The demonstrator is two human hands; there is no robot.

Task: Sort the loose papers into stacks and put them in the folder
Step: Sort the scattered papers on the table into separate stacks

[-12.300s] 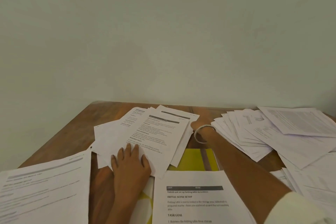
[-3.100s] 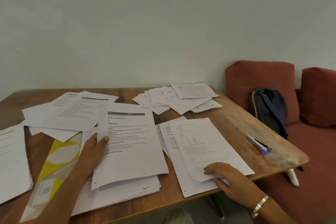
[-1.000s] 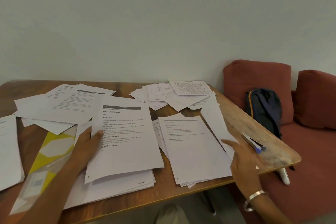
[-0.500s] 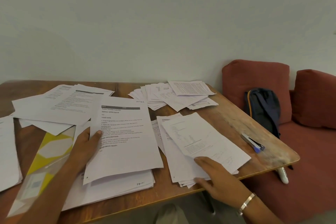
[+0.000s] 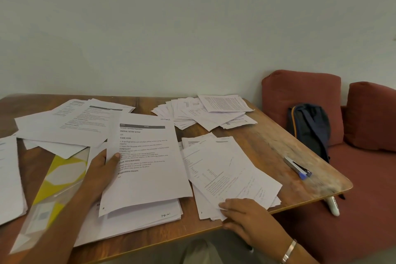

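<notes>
While two hands (image 5: 100, 174) (image 5: 251, 217) hold sheets, five paper piles (image 5: 214, 111) lie spread — one folder (image 5: 55, 180).

We list: white papers (image 5: 147, 169) printed black; yellow-and-white patterned folder (image 5: 57, 180); brown wood-grain table (image 5: 263, 141); rust-red sofa (image 5: 364, 173); navy backpack (image 5: 310, 126), orange-trimmed; silver-and-blue stapler (image 5: 297, 168).

Hands on two paper stacks

The left hand (image 5: 100, 174) held a printed sheet (image 5: 145, 163); the right hand (image 5: 248, 214) pinched the near-right stack (image 5: 227, 173).
</notes>
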